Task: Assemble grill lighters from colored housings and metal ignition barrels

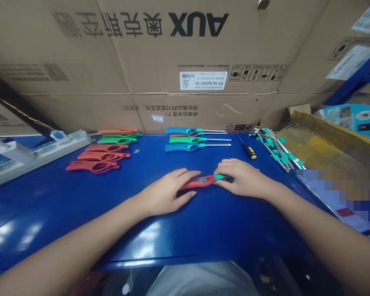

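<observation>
A red lighter handle (200, 182) with a teal trigger piece and a teal tip lies level between my hands over the blue table. Around its left end my left hand (169, 191) is closed, thumb on the near side and fingers on the far side. My right hand (239, 179) pinches the right end, by the teal tip and a black part whose detail is hidden by the fingers. Beyond them are finished-looking lighters with metal tubes, among them a blue one (183, 147) and a green one (185, 140).
Red handles (91, 165) and green ones (117, 140) lie at the left beside a white power strip (40, 158). A screwdriver (249, 151) and metal tubes with teal parts (277, 150) lie at the right. A large carton (142, 53) stands behind.
</observation>
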Motion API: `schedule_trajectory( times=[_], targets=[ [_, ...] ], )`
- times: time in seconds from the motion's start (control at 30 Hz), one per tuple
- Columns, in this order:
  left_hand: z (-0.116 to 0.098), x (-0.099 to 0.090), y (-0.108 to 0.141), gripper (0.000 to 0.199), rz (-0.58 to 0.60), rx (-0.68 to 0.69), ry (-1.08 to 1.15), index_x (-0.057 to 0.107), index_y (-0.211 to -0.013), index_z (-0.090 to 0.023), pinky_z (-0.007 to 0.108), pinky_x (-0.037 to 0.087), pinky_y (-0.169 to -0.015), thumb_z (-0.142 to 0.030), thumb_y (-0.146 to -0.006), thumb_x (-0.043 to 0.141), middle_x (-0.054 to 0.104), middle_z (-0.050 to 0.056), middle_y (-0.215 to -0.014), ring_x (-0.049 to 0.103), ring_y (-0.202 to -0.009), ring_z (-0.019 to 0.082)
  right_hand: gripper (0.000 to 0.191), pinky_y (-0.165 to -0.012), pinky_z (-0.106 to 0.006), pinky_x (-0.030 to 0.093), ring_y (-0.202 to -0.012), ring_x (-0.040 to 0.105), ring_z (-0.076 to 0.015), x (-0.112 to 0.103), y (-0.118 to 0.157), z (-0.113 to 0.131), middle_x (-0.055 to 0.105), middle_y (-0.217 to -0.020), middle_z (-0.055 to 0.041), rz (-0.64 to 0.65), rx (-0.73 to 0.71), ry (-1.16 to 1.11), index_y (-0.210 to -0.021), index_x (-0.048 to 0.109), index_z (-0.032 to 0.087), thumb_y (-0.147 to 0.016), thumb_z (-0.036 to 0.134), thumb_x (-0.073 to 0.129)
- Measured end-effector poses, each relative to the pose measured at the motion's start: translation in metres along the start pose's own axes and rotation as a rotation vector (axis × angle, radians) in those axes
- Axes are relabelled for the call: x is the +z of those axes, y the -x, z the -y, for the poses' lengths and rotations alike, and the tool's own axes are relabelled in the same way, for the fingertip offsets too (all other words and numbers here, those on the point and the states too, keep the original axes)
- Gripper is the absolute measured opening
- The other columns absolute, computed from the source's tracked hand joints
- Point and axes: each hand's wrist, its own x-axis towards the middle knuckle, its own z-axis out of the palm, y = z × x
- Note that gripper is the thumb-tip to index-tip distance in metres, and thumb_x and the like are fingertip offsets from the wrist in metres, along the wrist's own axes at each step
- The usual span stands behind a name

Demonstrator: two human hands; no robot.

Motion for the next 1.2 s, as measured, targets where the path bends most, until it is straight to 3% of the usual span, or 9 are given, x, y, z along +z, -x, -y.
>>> schedule_trajectory(
  times=[0.1, 0.23, 0.33, 0.5, 0.7, 0.93, 1.07, 1.13, 1.2],
  targets=[
    [0.001, -0.002, 0.001, 0.052, 0.005, -0.022, -0.041, 0.046, -0.148, -0.023, 0.040, 0.050, -0.101, -0.036, -0.099, 0.057, 0.061, 0.011, -0.128, 0.060, -0.115, 0.025, 0.011, -0.065, -0.028, 0.038, -0.072, 0.058, -0.0174, -0.004, 0.000, -0.007, 0.065, -0.077, -0.0023, 0.081, 0.144, -0.033, -0.082, 0.064, 0.019, -0.091, 0.025, 0.064],
    [0.008, -0.011, -0.002, 0.039, 0.016, -0.027, -0.090, 0.062, -0.130, -0.019, 0.039, 0.052, -0.093, -0.037, -0.095, 0.063, 0.065, 0.009, -0.113, 0.062, -0.104, 0.025, 0.016, -0.060, -0.027, 0.035, -0.067, 0.056, -0.0160, -0.009, 0.001, -0.015, 0.064, -0.076, -0.0003, 0.133, 0.262, -0.092, -0.086, 0.063, 0.020, -0.091, 0.035, 0.067],
    [0.014, -0.018, -0.003, 0.030, 0.031, -0.040, -0.090, 0.069, -0.117, -0.016, 0.037, 0.052, -0.090, -0.033, -0.092, 0.068, 0.066, 0.009, -0.108, 0.062, -0.100, 0.023, 0.018, -0.063, -0.027, 0.039, -0.071, 0.058, -0.0167, -0.012, 0.002, -0.022, 0.066, -0.082, -0.0019, 0.126, 0.228, -0.145, -0.092, 0.063, 0.020, -0.092, 0.038, 0.066],
    [0.019, -0.018, -0.002, 0.026, 0.000, -0.049, -0.041, 0.071, -0.113, -0.016, 0.034, 0.052, -0.086, -0.030, -0.091, 0.069, 0.065, 0.007, -0.103, 0.064, -0.093, 0.021, 0.021, -0.072, -0.029, 0.043, -0.083, 0.063, -0.0195, -0.009, 0.005, -0.028, 0.069, -0.091, -0.0059, 0.043, 0.107, -0.138, -0.094, 0.065, 0.019, -0.097, 0.039, 0.059],
    [0.022, -0.010, -0.002, 0.026, -0.061, -0.053, 0.012, 0.072, -0.112, -0.014, 0.032, 0.052, -0.082, -0.026, -0.089, 0.072, 0.064, 0.006, -0.097, 0.063, -0.089, 0.020, 0.023, -0.070, -0.029, 0.043, -0.078, 0.065, -0.0196, -0.004, 0.007, -0.028, 0.069, -0.085, -0.0056, 0.017, 0.016, -0.046, -0.092, 0.066, 0.018, -0.100, 0.037, 0.055],
    [0.017, -0.015, -0.001, 0.022, -0.012, -0.092, -0.088, 0.070, -0.109, -0.016, 0.035, 0.052, -0.085, -0.025, -0.089, 0.070, 0.064, 0.007, -0.100, 0.061, -0.094, 0.022, 0.026, -0.070, -0.032, 0.044, -0.079, 0.063, -0.0223, -0.008, 0.004, -0.011, 0.069, -0.080, -0.0071, -0.007, -0.005, 0.220, -0.086, 0.070, 0.017, -0.100, 0.033, 0.055],
    [0.014, -0.018, 0.002, 0.022, 0.019, -0.122, -0.151, 0.068, -0.111, -0.018, 0.036, 0.053, -0.088, -0.028, -0.091, 0.069, 0.064, 0.007, -0.107, 0.063, -0.098, 0.023, 0.017, -0.087, -0.039, 0.046, -0.094, 0.064, -0.0235, -0.017, 0.003, -0.008, 0.073, -0.095, -0.0071, 0.007, -0.010, 0.145, -0.095, 0.073, 0.021, -0.095, 0.033, 0.061],
    [0.011, -0.018, 0.003, 0.024, 0.024, -0.129, -0.182, 0.067, -0.114, -0.019, 0.036, 0.053, -0.090, -0.030, -0.093, 0.067, 0.065, 0.008, -0.109, 0.063, -0.102, 0.024, 0.015, -0.098, -0.042, 0.044, -0.104, 0.065, -0.0228, -0.020, 0.005, -0.018, 0.074, -0.107, -0.0049, -0.057, -0.002, 0.064, -0.100, 0.074, 0.025, -0.095, 0.032, 0.060],
    [0.008, -0.018, 0.004, 0.027, 0.029, -0.136, -0.222, 0.066, -0.117, -0.019, 0.037, 0.053, -0.091, -0.031, -0.094, 0.065, 0.065, 0.008, -0.111, 0.063, -0.105, 0.025, 0.019, -0.099, -0.045, 0.043, -0.107, 0.065, -0.0244, -0.020, 0.006, -0.034, 0.074, -0.110, -0.0047, -0.183, 0.062, 0.096, -0.090, 0.073, 0.025, -0.096, 0.030, 0.056]
  ],
)
